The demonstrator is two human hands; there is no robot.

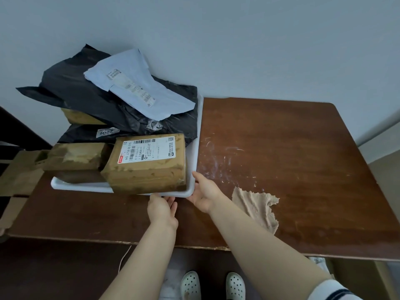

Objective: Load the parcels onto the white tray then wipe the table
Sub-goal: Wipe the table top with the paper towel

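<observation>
Step in hand: the loading seems finished, because I see no parcel lying on the bare wood; the wiping is not yet begun.
White tray (195, 148): a shallow plastic tray with round corners, on the left half of the table (281, 152), with its back side near the wall.
Labelled box (147, 163): a cardboard box wrapped in glossy tape, with a white shipping label on top; it sits at the near right corner of the tray and passes a little over the front rim.
Second box (75, 156): brown, taped, just beside the labelled box on its left.
Black bags (86, 98): soft, wrinkled plastic mailers piled at the back, hanging over the tray's left side; they partly cover a third box (80, 116).
Pale mailer (138, 87): light grey-blue, thin and creased, lying on top of the black bags.
Left hand (161, 207): at the front rim under the labelled box, fingers together and curled on the edge; probably it steadies the tray.
Right hand (204, 191): at the near right corner, palm against the rim, fingers straight and slightly spread, holding nothing.
Cloth (256, 205): beige, fuzzy, crumpled, with ragged edges, on the wood near the right forearm, so it is ready for wiping.
Table surface: dark brown wood with white scratchy marks beside the tray.
</observation>
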